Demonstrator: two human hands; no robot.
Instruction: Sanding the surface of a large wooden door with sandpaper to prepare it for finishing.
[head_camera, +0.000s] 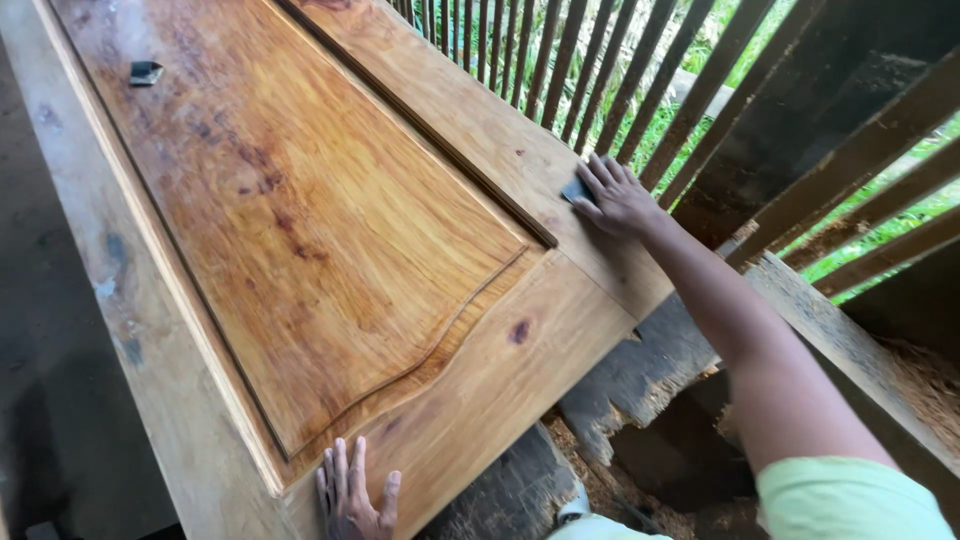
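Observation:
A large wooden door (330, 230) with a raised centre panel lies flat, its grain orange-brown. My right hand (615, 195) presses a small dark piece of sandpaper (576, 188) against the door's right stile, fingers spread flat over it. At the door's near bottom edge my left hand (352, 495) rests flat on the rail, fingers apart, holding nothing.
A second small dark scrap (146, 72) lies on the door's far left. Vertical wooden slats (560, 60) and slanted beams (850, 160) stand to the right, greenery behind them. Rough planks (640, 375) and sawdust (930, 385) lie below the door's right side.

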